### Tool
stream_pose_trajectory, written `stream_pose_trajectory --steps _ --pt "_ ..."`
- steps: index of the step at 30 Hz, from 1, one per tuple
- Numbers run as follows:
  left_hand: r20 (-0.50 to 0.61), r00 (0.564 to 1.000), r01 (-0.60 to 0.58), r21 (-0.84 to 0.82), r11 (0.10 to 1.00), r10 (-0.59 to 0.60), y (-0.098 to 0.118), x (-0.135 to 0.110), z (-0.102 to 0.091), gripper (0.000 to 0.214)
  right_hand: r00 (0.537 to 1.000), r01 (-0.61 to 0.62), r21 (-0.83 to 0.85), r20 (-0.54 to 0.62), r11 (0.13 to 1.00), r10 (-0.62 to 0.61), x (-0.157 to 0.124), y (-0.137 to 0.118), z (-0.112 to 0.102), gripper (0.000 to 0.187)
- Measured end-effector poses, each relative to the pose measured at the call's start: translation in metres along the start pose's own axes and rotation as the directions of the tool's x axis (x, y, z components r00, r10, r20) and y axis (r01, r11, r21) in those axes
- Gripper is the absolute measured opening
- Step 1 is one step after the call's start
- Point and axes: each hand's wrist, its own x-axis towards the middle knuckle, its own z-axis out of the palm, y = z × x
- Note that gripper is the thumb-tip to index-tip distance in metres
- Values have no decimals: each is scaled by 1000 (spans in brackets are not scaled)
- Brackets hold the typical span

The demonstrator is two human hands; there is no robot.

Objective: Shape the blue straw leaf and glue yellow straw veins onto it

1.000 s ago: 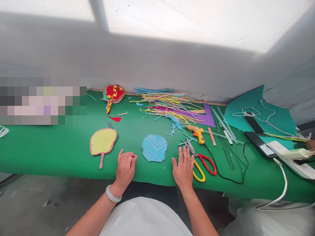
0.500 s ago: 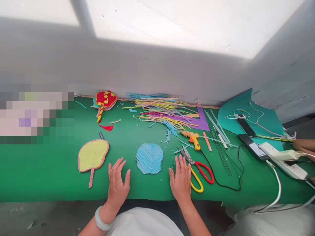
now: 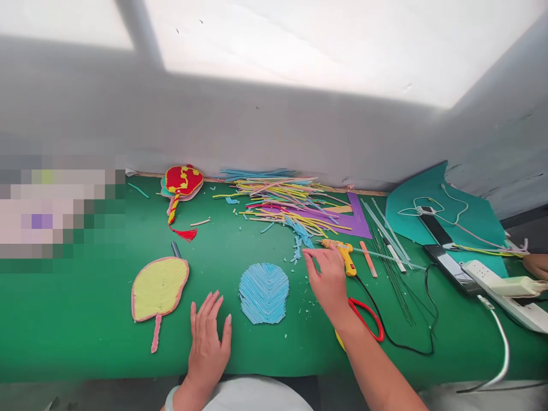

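Note:
My left hand rests on the green table with its fingers stretched out, holding nothing. To its right lies a blue, leaf-like fan panel made of fuzzy strips. My right hand is over the table beside the yellow hot glue gun, its fingers bent and apart, with nothing seen in them. Blue scraps lie just beyond its fingertips. Scissors with red and yellow handles are partly hidden under my right forearm. Left of my left hand is a yellow fan with pink edging and handle.
Pipe cleaners are heaped at the back over a purple frame. A red fan lies back left. Glue sticks and thin wires lie on the right, near a phone and a power strip. Another person's hand shows at the right edge.
My right hand has lifted from beside the scissors and moved forward to the glue gun and blue scraps. My left hand stays flat. The view has tilted slightly.

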Motion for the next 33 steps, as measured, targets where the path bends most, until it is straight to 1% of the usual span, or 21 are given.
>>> stream_pose_trajectory --steps 2,4,6,8,10,13,15,19,21,25,27,30,33 --pt "4 1000 1 12 1000 -1 0 1 0 47 987 -82 -43 138 996 87 38 12 21 27" --pt "6 1000 -3 35 999 3 -1 2 0 48 974 -117 -70 185 991 128 71 24 48 30" --pt "10 1000 -3 62 998 2 -1 2 1 48 962 -147 -105 216 984 167 96 34 75 31" --pt "13 1000 3 78 997 -4 -2 2 2 48 947 -170 -147 250 974 203 114 42 100 31" --pt "20 1000 17 84 996 -19 -4 2 3 48 932 -184 -185 280 965 231 125 47 120 30" --pt "33 999 38 85 996 -41 -5 1 5 48 916 -198 -237 301 951 266 135 53 141 29" --pt "48 998 46 83 995 -50 -6 1 6 48 914 -207 -268 291 941 284 141 59 149 35" --pt "77 995 52 85 995 -59 -8 0 7 50 919 -186 -311 281 932 277 152 72 161 57" --pt "88 994 60 82 995 -67 -9 0 8 51 917 -156 -318 304 935 256 156 79 166 60" --pt "106 991 79 70 994 -86 -10 -1 9 52 914 -105 -318 343 942 217 159 87 172 47" --pt "101 991 78 62 995 -84 -11 -1 10 52 923 -106 -330 318 938 217 162 87 174 42" --pt "100 992 68 52 996 -73 -12 0 10 52 942 -122 -350 255 929 219 172 83 175 40" --pt "101 991 79 53 996 -84 -12 0 11 51 949 -122 -361 231 925 215 182 79 180 35"
